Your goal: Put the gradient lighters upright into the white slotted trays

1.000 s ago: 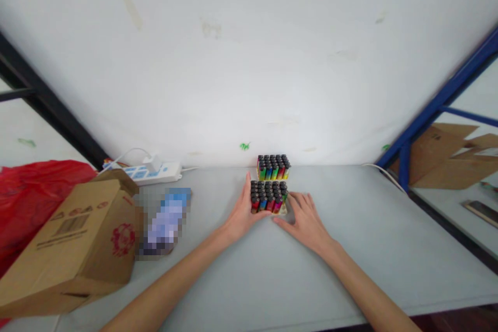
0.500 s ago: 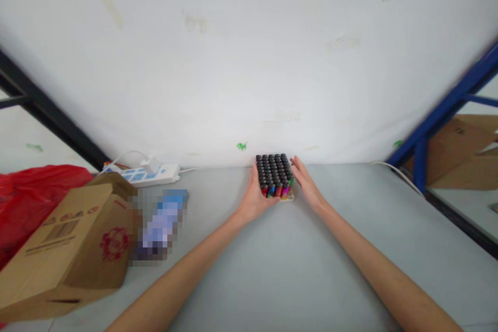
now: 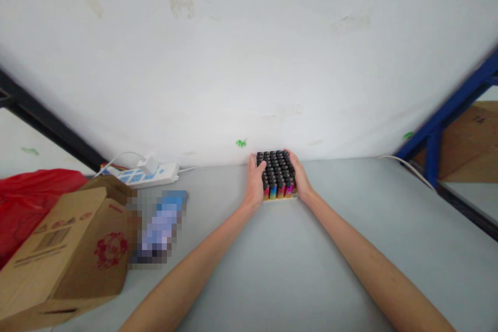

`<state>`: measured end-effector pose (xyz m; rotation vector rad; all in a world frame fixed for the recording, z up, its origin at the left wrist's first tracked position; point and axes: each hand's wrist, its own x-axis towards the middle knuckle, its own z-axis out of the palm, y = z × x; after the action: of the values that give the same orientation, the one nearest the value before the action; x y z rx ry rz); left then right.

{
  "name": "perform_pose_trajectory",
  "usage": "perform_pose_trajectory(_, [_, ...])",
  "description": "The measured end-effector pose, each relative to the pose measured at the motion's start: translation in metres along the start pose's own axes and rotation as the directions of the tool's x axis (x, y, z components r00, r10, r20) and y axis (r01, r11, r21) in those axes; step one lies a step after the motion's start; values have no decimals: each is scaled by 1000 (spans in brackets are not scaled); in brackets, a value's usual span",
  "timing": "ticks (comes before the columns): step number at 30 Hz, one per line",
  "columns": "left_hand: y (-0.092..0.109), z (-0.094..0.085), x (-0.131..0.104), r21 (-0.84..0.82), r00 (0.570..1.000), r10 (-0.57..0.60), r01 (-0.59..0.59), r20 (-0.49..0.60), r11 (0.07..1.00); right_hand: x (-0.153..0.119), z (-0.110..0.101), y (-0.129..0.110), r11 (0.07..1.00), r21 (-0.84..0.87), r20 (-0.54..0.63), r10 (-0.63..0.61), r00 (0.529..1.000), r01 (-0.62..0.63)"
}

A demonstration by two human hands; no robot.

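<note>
A block of upright lighters (image 3: 277, 171) with black tops and colourful bodies stands in a pale tray (image 3: 280, 200) on the grey table, close to the white wall. My left hand (image 3: 255, 182) grips its left side, with the thumb on the black tops at the left edge. Against the right side lies my right hand (image 3: 301, 176), its fingers wrapped along the edge up to the far corner. Between them, both hands hold the block.
On the left are a cardboard box (image 3: 70, 254), a red plastic bag (image 3: 35, 197), a white power strip (image 3: 151, 175) and a pixelated flat item (image 3: 161, 225). A blue metal frame (image 3: 431, 140) and a white cable (image 3: 408, 166) are at the right.
My right hand has closed in on the right side of the lighters. My left thumb has moved from the front edge onto the tops. The view has shifted slightly.
</note>
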<state>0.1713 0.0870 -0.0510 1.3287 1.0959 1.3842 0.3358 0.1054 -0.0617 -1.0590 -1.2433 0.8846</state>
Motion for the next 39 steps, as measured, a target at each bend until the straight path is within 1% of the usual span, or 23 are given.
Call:
perform_pose_trajectory(4, [-9,13,12,-48,1000,7,-8,-18,999,0,4,0,991,128,-50,39,998,-32])
perform_pose_trajectory(8, [-11,17,12,-80,997,-3,-4,-82,997,1,7,-1,972,228,-103,78,992,-53])
perform_pose_trajectory(10, [-9,16,8,-93,994,-8,-2,-109,996,-2,7,-3,963,260,-108,105,989,-74])
perform_pose_trajectory(12, [-6,15,1,-107,992,-6,-7,-122,994,-11,7,-7,954,281,-96,136,986,-104])
perform_pose_trajectory(15, [1,10,-18,-122,993,2,-16,-115,992,-31,8,-13,947,296,-84,159,984,-128])
perform_pose_trajectory(19, [8,2,-48,-141,995,-7,-7,-99,990,-59,12,-21,957,266,-118,152,981,-116])
perform_pose_trajectory(22, [9,-4,-64,-160,996,-34,21,-78,987,-74,15,-24,954,260,-122,187,975,-151])
perform_pose_trajectory(26, [7,-9,-71,-218,995,-95,88,-21,972,-85,17,-26,952,253,-116,203,972,-169])
perform_pose_trajectory(29, [6,-12,-70,-227,997,-83,79,-10,971,-89,19,-30,962,228,-126,180,976,-148])
perform_pose_trajectory(31, [7,-15,-68,-203,997,-76,73,-10,976,-89,19,-34,968,198,-102,175,979,-153])
perform_pose_trajectory(33, [9,-20,-64,-164,997,-74,72,-9,984,-87,16,-39,975,152,-81,176,981,-162])
perform_pose_trajectory(35, [12,-26,-61,-131,998,-64,64,3,989,-82,7,-41,984,104,-117,158,981,-146])
perform_pose_trajectory(37, [14,-31,-59,-120,999,-54,53,-3,991,-75,-7,-40,991,69,-226,125,966,-112])
perform_pose_trajectory(39, [15,-33,-57,-128,998,-50,46,-26,991,-69,-25,-38,995,32,-339,95,936,-90])
